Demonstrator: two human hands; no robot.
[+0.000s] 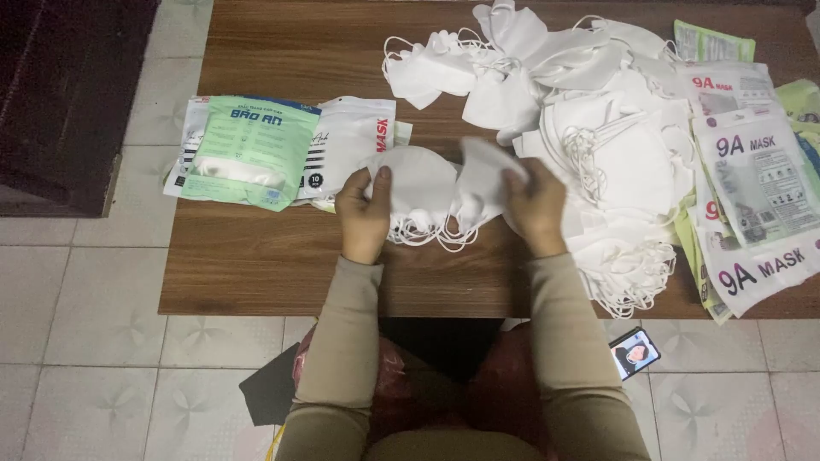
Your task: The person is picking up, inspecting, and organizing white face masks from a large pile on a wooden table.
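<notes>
Over the front middle of a low wooden table [256, 265], both my hands hold a small stack of white face masks [431, 192] with ear loops hanging below. My left hand [363, 213] grips the stack's left end, thumb on top. My right hand [536, 209] grips its right end, where one mask sticks up. A large loose heap of white masks [589, 128] lies just to the right and behind my right hand.
Green and white mask packages [256, 149] lie at the table's left. Several empty printed pouches [756, 188] are stacked at the right edge. A phone [635, 352] lies on the tiled floor by my right knee. A dark cabinet [60, 94] stands at far left.
</notes>
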